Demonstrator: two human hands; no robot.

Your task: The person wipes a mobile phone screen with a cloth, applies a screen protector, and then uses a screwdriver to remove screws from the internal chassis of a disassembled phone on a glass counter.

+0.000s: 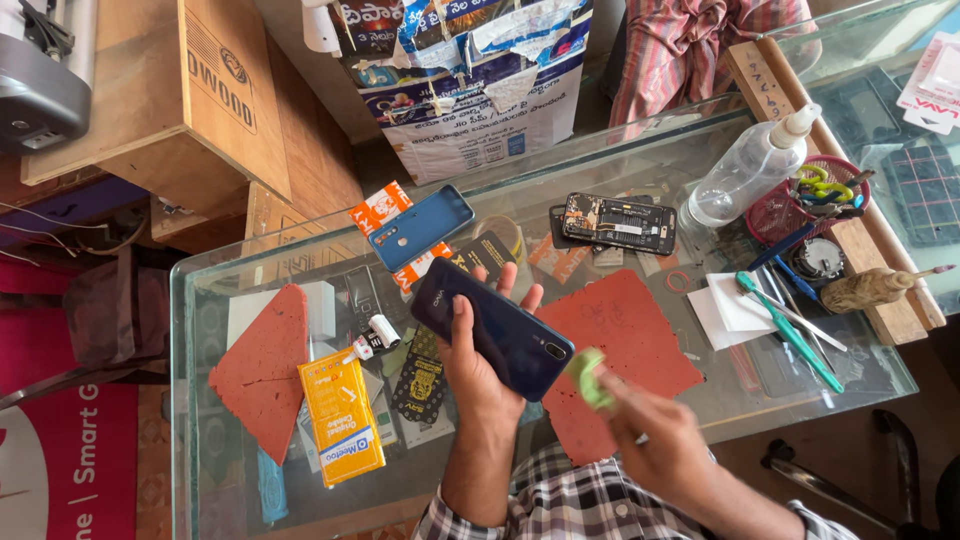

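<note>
Holding a dark blue phone (492, 328) back-side up, your left hand (478, 375) has its thumb laid across the rear panel and its fingers curled up behind the far edge, fingertips showing past it. The phone sits tilted above the glass table (200, 420), between two red mats.

Item, your right hand (655, 430): fingers pinched narrow on a small green tool (588, 375), its tip just beside the phone's lower corner; whether it touches the phone cannot be told.

Item, red mesh basket (775, 210), at the table's right: holds green-handled scissors (822, 183) and a few dark-handled tools, too jumbled to sort.

Item, clear plastic bottle (745, 170), white nozzle, lying tilted just beside the basket; contents not discernible.

Item, yellow packet (340, 418), flat on the glass near your left forearm, with a small white tube (372, 338) just above it.

Item, red mat (265, 370), left; second red mat (630, 345), under and beyond your right hand.

Item, loose blue back cover (420, 227), lying on the far glass, well apart from the phone in hand.

Item, opened phone (618, 222), circuit side up, far centre.

Item, teal-handled tool (790, 332), resting beside a white paper (725, 300) on the right.

Item, wooden-handled brush (875, 288), on the wooden strip at the right edge.
</note>
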